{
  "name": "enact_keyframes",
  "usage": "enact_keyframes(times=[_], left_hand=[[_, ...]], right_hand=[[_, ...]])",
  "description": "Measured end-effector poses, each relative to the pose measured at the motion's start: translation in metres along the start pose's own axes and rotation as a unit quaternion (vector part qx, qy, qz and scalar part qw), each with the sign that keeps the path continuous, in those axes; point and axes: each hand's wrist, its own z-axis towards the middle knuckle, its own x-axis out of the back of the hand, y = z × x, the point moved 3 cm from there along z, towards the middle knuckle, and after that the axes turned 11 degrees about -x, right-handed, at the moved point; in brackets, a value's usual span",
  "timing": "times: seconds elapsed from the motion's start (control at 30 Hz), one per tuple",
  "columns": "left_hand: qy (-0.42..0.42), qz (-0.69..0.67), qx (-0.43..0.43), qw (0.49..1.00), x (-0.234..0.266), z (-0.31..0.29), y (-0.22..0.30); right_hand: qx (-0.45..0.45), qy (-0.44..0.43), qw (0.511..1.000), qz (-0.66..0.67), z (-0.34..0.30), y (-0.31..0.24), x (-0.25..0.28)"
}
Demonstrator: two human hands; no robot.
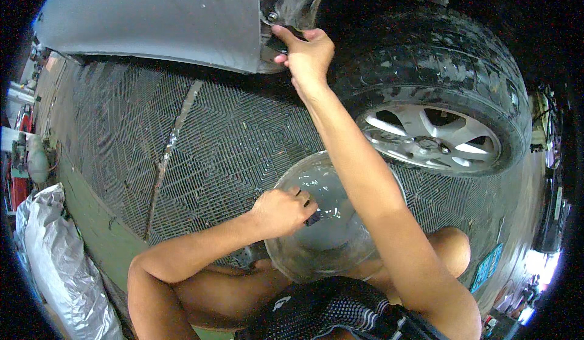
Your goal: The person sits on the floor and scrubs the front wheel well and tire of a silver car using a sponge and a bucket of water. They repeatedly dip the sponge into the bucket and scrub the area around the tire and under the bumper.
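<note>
My left hand (285,212) is closed over the left side of a round, clear basin (281,252) of cloudy water. A small dark piece (312,219) pokes out below its fingers; its kind is too hidden to tell. My right hand (306,52) reaches up to the car body, at the edge of a grey panel (176,17). Its thumb and fingers grip a small black piece (278,43) against the metal, just below two bolts (272,17). Whether that piece is a cloth or a fixed part cannot be made out.
A tyre with a silver spoked wheel (426,142) stands right of my right forearm. Ridged dark floor grating (225,139) lies beneath, crossed by a pale strip (173,136). A crumpled silver cover (67,267) lies at the left. My bent legs flank the basin.
</note>
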Motion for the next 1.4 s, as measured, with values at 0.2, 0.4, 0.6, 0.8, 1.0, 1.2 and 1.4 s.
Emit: enact_keyframes(times=[0.2,0.4,0.6,0.8,1.0,1.2,1.4], left_hand=[[-0.041,0.006,0.029,0.999,-0.004,0.005,0.002],[-0.002,0.006,0.001,1.0,0.002,0.0,0.001],[0.004,0.001,0.009,1.0,0.004,0.005,0.003],[0.028,0.013,-0.009,0.999,0.003,0.0,0.0],[0.019,0.012,0.002,1.0,0.002,0.003,0.003],[0.027,0.014,-0.009,0.999,0.002,0.002,0.0],[0.02,-0.002,-0.001,1.0,0.003,0.0,0.002]], right_hand=[[-0.119,0.02,0.988,0.1,-0.002,0.006,-0.018],[-0.116,0.005,0.986,0.123,-0.003,0.007,-0.012],[-0.125,0.002,0.984,0.126,0.001,0.004,-0.013],[-0.149,0.013,0.975,0.164,0.001,0.007,-0.016],[-0.053,0.013,0.998,0.026,0.002,-0.001,0.005],[-0.039,0.034,0.999,0.012,-0.001,0.003,-0.01],[0.065,0.05,0.992,-0.098,-0.002,-0.006,0.023]])
